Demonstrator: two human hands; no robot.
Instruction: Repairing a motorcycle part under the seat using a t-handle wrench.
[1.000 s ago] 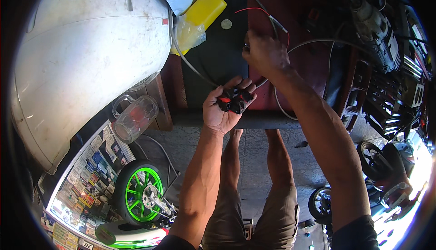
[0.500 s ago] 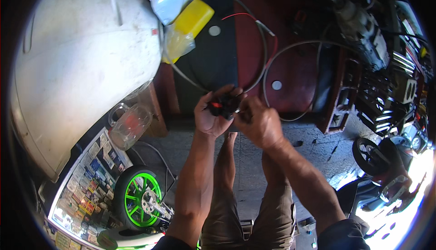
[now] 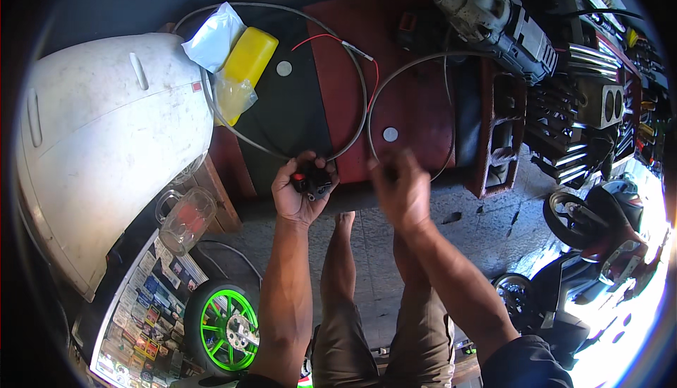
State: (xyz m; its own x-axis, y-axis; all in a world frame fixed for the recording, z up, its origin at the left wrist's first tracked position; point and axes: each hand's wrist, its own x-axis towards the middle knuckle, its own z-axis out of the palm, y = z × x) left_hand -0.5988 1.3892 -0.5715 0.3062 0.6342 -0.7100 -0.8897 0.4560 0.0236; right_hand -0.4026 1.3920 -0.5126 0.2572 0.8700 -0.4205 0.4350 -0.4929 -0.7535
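Black part with a red patch (image 3: 317,185) sits cupped in the left hand (image 3: 297,206) over the padded bench's (image 3: 423,99) near edge, while from where I stand the blurred right hand (image 3: 405,194), farther right along that edge, has fingers curled, contents can't tell, white disc (image 3: 390,134) just beyond on the bench.

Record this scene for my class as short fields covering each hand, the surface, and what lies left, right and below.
Left hand: holds black-and-red part
Right hand: blurred; grip unclear
Surface: red and black; bears grey cable, two discs, yellow container, white packet
Left: white shell, clear jug
Right: power tool
Lower left: green-rimmed wheel
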